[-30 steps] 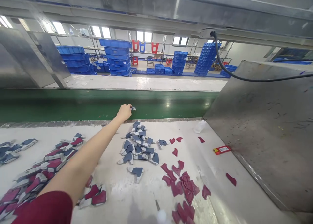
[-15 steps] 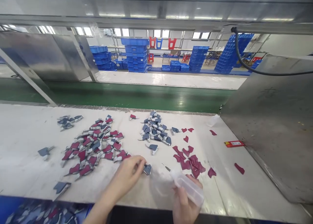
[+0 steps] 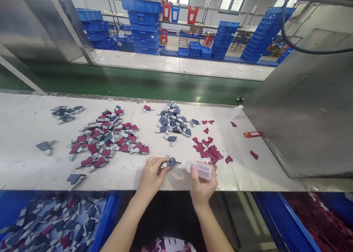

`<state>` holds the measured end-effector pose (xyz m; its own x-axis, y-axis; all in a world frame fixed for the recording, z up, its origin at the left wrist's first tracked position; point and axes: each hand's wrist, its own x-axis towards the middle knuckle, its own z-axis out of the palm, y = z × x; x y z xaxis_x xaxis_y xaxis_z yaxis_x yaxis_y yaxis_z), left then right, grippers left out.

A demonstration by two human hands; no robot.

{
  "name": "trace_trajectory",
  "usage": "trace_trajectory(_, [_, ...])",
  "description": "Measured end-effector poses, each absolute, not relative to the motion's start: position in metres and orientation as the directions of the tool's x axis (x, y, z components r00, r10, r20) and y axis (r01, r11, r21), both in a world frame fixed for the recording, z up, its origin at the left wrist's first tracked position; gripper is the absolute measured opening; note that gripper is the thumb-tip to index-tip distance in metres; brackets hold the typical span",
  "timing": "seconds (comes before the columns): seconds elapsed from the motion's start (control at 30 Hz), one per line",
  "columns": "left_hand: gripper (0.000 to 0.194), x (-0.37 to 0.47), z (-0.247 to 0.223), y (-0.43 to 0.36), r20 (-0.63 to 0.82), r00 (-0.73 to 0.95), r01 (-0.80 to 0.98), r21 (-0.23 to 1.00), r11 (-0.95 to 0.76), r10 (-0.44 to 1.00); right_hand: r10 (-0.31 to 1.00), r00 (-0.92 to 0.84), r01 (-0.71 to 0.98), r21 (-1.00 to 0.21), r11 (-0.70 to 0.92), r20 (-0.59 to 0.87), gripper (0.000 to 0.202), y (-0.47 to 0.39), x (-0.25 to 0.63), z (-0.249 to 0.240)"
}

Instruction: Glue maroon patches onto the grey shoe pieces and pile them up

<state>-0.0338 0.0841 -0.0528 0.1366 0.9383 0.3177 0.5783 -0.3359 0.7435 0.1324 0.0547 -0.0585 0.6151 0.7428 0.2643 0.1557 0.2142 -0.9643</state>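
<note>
Near the table's front edge, my left hand (image 3: pixel 152 174) pinches a small dark grey and white plastic part (image 3: pixel 172 162) between thumb and fingertips. My right hand (image 3: pixel 203 190) is wrapped round a translucent squeeze bottle (image 3: pixel 203 171) tipped on its side. Its thin dark tip points left, at the right end of the part; whether it touches cannot be made out. Loose maroon pieces (image 3: pixel 213 153) lie just beyond the bottle. Behind my left hand is a heap of similar grey parts (image 3: pixel 172 119), and to its left a larger heap, many with maroon faces (image 3: pixel 93 148).
A blue bin (image 3: pixel 111 211) of parts sits below the table at left, another blue bin (image 3: pixel 295 215) with maroon pieces at right. A metal panel (image 3: pixel 300 108) bounds the right side. A red and yellow packet (image 3: pixel 252 134) lies beside it. A green belt (image 3: pixel 154 83) runs behind the table.
The view has tilted downward. The bottle has swung to a flatter angle, and its tip has come close to the grey part, which my left hand now holds turned toward it.
</note>
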Motion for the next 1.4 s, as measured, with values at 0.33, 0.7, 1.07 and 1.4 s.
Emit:
trace_trajectory(0.33, [0.013,-0.0333,-0.0566,0.0829,0.327,0.162,0.600,0.716,-0.356,0.931,0.756,0.579,0.294,-0.943,0.156,0.306,0.026,0.0585,0.1273,-0.0520])
trace_trajectory(0.7, [0.012,-0.0339,-0.0572,0.0838,0.323,0.172,0.604,0.712,-0.359,0.931,0.762,0.570,0.296,-0.942,0.159,0.307,0.023,0.0595,0.1274,-0.0520])
trace_trajectory(1.07, [0.013,-0.0327,-0.0566,0.0839,0.340,0.173,0.624,0.689,-0.370,0.924,0.720,0.620,0.289,-0.944,0.160,0.312,0.023,0.0558,0.1267,-0.0526])
trace_trajectory(1.4, [0.013,-0.0312,-0.0537,0.0842,0.330,0.151,0.621,0.702,-0.350,0.932,0.739,0.584,0.283,-0.937,0.205,0.338,0.020,0.0545,0.1272,-0.0515])
